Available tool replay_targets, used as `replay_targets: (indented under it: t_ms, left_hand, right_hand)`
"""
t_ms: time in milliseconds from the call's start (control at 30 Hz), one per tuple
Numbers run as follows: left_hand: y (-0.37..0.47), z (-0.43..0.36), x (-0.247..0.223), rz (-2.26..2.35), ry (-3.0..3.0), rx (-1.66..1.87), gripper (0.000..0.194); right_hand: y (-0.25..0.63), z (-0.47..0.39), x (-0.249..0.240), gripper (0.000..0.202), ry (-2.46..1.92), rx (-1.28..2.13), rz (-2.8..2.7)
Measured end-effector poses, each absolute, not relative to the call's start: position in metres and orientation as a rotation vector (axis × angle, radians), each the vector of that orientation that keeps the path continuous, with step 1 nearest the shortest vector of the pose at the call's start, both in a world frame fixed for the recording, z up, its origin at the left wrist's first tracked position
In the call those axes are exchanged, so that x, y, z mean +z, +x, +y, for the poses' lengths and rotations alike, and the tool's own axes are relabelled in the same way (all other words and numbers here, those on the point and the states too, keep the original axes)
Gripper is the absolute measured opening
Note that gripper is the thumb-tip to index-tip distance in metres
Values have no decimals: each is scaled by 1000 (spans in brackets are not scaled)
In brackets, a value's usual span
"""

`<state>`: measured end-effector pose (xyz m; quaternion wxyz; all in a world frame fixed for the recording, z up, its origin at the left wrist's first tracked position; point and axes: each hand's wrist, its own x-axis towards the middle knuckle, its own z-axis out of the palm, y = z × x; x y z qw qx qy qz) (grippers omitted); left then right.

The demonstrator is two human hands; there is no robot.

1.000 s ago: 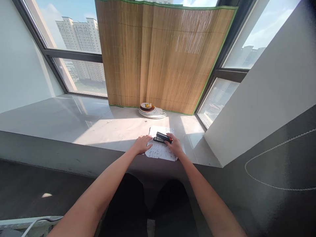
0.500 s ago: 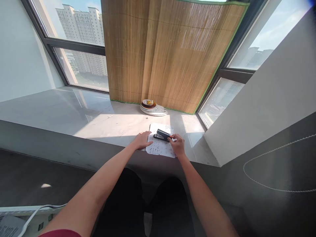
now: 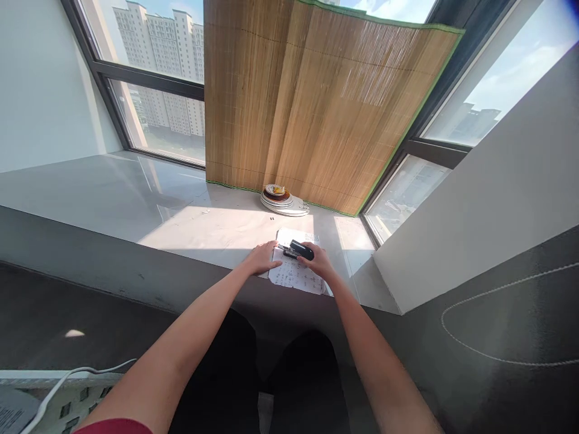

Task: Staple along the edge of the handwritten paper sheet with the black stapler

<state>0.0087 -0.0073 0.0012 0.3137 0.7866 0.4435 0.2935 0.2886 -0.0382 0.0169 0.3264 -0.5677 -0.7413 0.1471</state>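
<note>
Written sheets of paper (image 3: 294,278) lie on the sill, with their near edge at the sill's front edge. My left hand (image 3: 261,258) rests at the left side of the paper, its thumb and fingers spread apart, the thumb reaching onto the sheet. Over the paper, a black stapler (image 3: 301,249) is gripped at its right end by my right hand (image 3: 320,263). The stapler's jaws are parted and point left, towards my left fingertips. Part of its body is hidden by my right fingers.
A stack of plates (image 3: 283,210) stands behind the paper, below a bamboo blind (image 3: 316,108). Small bits lie on the windowsill (image 3: 217,226). A white wall (image 3: 452,223) borders the right side. A cord (image 3: 493,361) loops at the far right.
My right hand has shifted its hold from the stapler's right tip to further around its body. The stapler has turned slightly and moved right. My left hand stays at the paper's side.
</note>
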Motion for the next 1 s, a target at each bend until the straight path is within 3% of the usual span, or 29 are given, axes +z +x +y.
replay_targets:
  t_ms: [100,200,400,533,767,900,1000]
  left_hand:
    - [8,-9,2,1167,2052,791,69]
    - [8,-9,0,1140,1965,818,71]
    - [24,-12,6,970,1083,1370,46]
    - [37,-15,16,683,482,1233,57]
    - [43,-19,18,568,302,1183,51]
    - [41,-20,14,631,297,1223,37]
    - [34,-23,9,777,529,1261,37]
  right_hand:
    - [282,-38,23,30,-1495,328,-1965]
    - [271,-51,26,33,-1490,143,-1900]
    - [242,-82,37,40,-1279,-194,-2055]
    - [231,-86,41,43,-1182,-234,-2243]
    - [233,-88,42,42,-1139,-237,-2385]
    - [233,-88,35,38,-1345,-201,-1997]
    - [236,-80,25,33,-1539,-62,-1552]
